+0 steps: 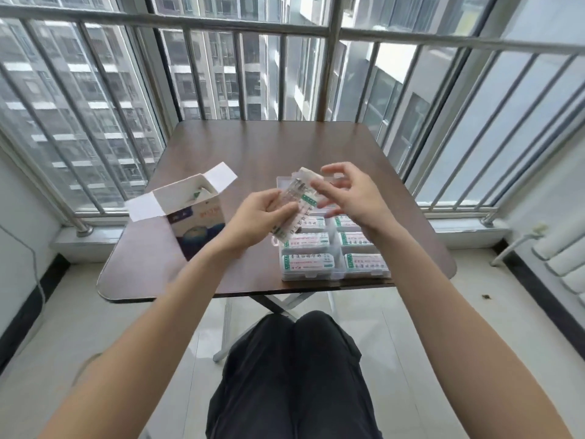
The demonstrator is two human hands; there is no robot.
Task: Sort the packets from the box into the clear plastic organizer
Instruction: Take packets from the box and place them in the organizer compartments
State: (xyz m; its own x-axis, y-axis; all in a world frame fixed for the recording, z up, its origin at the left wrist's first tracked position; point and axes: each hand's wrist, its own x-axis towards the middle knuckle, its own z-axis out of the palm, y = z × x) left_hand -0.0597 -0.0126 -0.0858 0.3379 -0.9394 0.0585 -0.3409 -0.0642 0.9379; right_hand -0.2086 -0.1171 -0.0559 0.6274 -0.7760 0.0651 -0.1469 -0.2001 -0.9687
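Left hand (258, 213) fingers pinch a packet strip (296, 205); right hand (349, 193) fingers spread, touching it

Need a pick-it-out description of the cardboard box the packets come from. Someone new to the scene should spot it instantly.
Start at the dark brown folding table by the window railing. On its left side, left of the clear plastic organizer, stands the box. It is the only opaque cardboard item there: upright, with white flaps open at the top and a blue printed front, and nothing else stands beside it on that side.

A brown folding table (253, 147) stands beside railed windows (221, 74).
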